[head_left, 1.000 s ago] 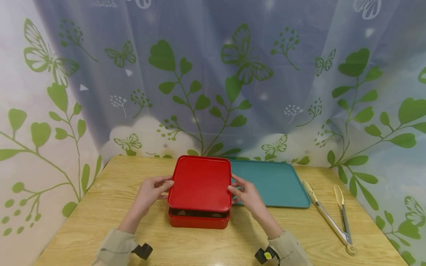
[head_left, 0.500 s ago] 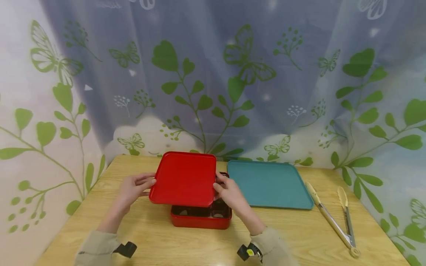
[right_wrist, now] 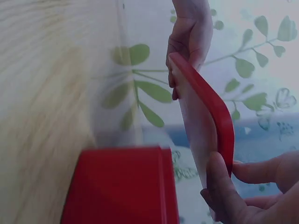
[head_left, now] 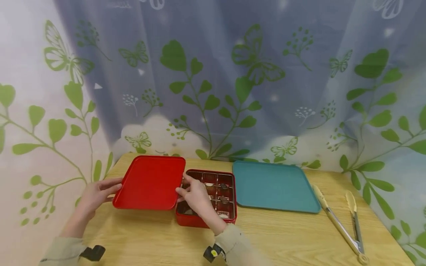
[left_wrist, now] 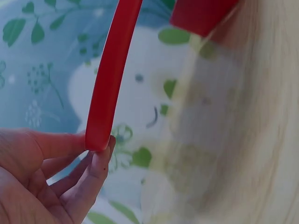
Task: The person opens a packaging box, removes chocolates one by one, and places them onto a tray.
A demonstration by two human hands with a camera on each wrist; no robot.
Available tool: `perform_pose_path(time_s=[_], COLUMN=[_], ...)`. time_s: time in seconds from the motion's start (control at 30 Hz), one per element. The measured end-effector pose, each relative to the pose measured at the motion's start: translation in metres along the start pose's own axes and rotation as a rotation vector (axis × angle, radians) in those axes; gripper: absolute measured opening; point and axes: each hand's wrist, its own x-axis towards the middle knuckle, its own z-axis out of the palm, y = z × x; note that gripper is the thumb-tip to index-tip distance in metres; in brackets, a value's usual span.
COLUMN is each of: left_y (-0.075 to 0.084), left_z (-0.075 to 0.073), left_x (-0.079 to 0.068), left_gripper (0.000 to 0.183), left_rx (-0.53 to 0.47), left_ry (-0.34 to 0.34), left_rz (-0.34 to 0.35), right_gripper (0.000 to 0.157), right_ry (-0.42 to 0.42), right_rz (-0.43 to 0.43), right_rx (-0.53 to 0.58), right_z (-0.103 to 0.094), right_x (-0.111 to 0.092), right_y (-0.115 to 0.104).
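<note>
A square red lid (head_left: 151,183) hangs level above the left side of the table, raised off the wood in both wrist views. My left hand (head_left: 96,195) pinches its left edge, thumb on one face and fingers beneath. At the opposite edge my right hand (head_left: 196,194) grips it the same way, reaching across the box. The red box (head_left: 235,203) stands uncovered on the table, just right of the lid. Inside it are dark compartments with small pieces, some silvery, in several of them; my right hand and wrist hide part of the interior.
A teal tray (head_left: 276,186) lies to the right of the box. Farther right, metal tongs (head_left: 342,229) with yellowish tips rest spread on the wooden table (head_left: 276,236). A leaf-patterned curtain (head_left: 219,92) hangs right behind the table.
Both hands have lifted the red lid off the box and carried it left. The box's compartments have come into view. The tray and tongs stay put on the table.
</note>
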Motion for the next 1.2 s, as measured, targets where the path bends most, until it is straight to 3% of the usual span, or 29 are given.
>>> perform_pose_path(time_s=[0.23,0.43,0.63,0.77,0.83,1.0,1.2], left_y=[-0.024,-0.040,-0.053,-0.059,-0.061,-0.063,-0.065], left_z=[-0.020,-0.018,-0.019,-0.020,-0.021,-0.022,-0.021], left_x=[0.001,0.002,0.004,0.004,0.005,0.004,0.004], left_gripper=[0.047,0.045,0.042,0.038,0.036,0.033,0.034], left_rx=[0.009,-0.013,-0.020,0.060,0.125,0.232,0.242], left_ry=[0.000,0.011,0.012,0.004,0.011,0.015,0.008], left_rz=[-0.036,-0.066,-0.098,-0.104,-0.104,-0.107,-0.105], right_gripper=[0.064,0.066,0.065,0.035,0.022,0.030,0.030], right_ry=[0.022,0.006,-0.084,-0.151,-0.180,-0.229,-0.197], right_rz=[0.023,-0.017,-0.019,-0.039,-0.059,-0.130,-0.187], right_rx=[-0.181,-0.379,-0.665,-0.855,-0.895,-0.999,-1.084], right_z=[0.032,0.043,0.052,0.059,0.061,0.067,0.071], right_x=[0.005,0.015,0.027,0.032,0.032,0.027,0.024], right_y=[-0.007,-0.002,0.001,0.000,-0.001,-0.004,-0.001])
